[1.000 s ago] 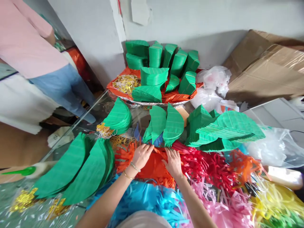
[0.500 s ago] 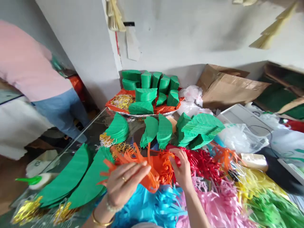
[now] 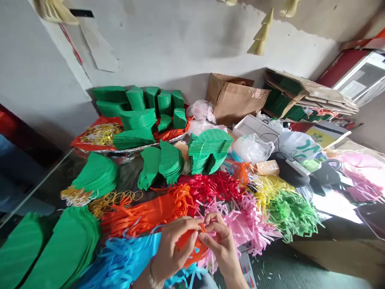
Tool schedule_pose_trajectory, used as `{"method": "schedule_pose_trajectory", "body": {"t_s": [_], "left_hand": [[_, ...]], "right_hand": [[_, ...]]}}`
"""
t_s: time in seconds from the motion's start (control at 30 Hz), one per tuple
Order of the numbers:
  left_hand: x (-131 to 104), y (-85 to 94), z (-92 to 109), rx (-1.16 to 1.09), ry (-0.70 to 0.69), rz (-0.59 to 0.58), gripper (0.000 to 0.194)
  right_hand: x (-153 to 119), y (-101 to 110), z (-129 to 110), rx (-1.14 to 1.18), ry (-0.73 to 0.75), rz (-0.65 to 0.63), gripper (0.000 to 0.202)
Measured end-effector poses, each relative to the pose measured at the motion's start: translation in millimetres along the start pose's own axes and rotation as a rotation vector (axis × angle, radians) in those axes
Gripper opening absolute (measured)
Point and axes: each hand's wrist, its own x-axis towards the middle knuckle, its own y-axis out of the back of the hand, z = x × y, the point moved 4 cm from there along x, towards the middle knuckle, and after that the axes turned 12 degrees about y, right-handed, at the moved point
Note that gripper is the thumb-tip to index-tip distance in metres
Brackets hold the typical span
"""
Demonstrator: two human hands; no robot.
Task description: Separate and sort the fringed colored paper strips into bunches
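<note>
A piece of orange fringed tissue paper (image 3: 194, 253) is pinched between my two hands near the front middle. My left hand (image 3: 176, 243), with a beaded bracelet at the wrist, holds it from the left. Fingers of my right hand (image 3: 220, 243) close on its upper edge, close to the left fingertips. Behind them lies a pile of orange fringed paper (image 3: 159, 206). Blue fringed paper (image 3: 120, 257) is spread below and left, and pink fringed paper (image 3: 237, 224) lies to the right. My palms hide part of the held piece.
Stacks of green paper shapes (image 3: 72, 245) stand at the left. More fill a foil-edged red tray (image 3: 105, 120) by the wall. Yellow rubber bands (image 3: 114, 202), red fringed paper (image 3: 207, 186), green fringed paper (image 3: 291, 214), a plastic bag (image 3: 252, 148) and a cardboard box (image 3: 240, 100) lie around.
My hands have come together with an orange piece between them, away from the orange pile. The view has turned right, and the person in pink has mostly left it.
</note>
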Motion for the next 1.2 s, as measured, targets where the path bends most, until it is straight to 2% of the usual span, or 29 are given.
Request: {"method": "schedule_pose_trajectory", "body": {"t_s": [0.07, 0.17, 0.23, 0.33, 0.4, 0.47, 0.53, 0.6, 0.7, 0.8, 0.9, 1.03, 1.2], "left_hand": [[5, -24.5, 3, -0.019, 0.038, -0.015, 0.019], [18, -67.6, 1, -0.116, 0.178, 0.091, 0.015], [26, -99.9, 1, -0.169, 0.271, 0.154, 0.016], [35, -144.1, 4, -0.118, 0.334, 0.198, 0.016], [36, -169.0, 9, -0.028, 0.327, 0.186, 0.016], [33, -192.7, 14, 0.045, 0.317, 0.114, 0.017], [28, -213.6, 17, 0.092, 0.324, 0.062, 0.018], [23, -229.9, 21, 0.125, 0.352, 0.066, 0.019], [19, -246.7, 25, 0.12, 0.405, 0.071, 0.02], [20, -254.6, 27, 0.075, 0.446, 0.033, 0.02], [21, -253.4, 28, 0.053, 0.475, 0.023, 0.019], [21, -243.7, 19, 0.043, 0.545, 0.053, 0.015], [20, -240.4, 3, 0.13, 0.545, -0.063, 0.018]], "right_hand": [[1, 19, 4, -0.018, 0.033, -0.023, 0.023], [9, 53, 11, -0.038, 0.082, -0.031, 0.017], [16, 82, 16, -0.079, 0.122, -0.038, 0.015], [24, 128, 24, -0.201, 0.173, -0.129, 0.014], [26, 157, 31, -0.244, 0.165, -0.191, 0.012], [24, 180, 41, -0.211, 0.099, -0.246, 0.015], [20, 195, 52, -0.158, 0.013, -0.3, 0.015], [15, 205, 61, -0.133, -0.041, -0.332, 0.018], [10, 216, 69, -0.096, -0.108, -0.347, 0.023], [6, 222, 75, -0.055, -0.181, -0.364, 0.023], [5, 225, 80, -0.059, -0.215, -0.342, 0.024], [4, 218, 82, -0.132, -0.186, -0.319, 0.023], [5, 205, 73, -0.215, -0.096, -0.329, 0.02]]}}
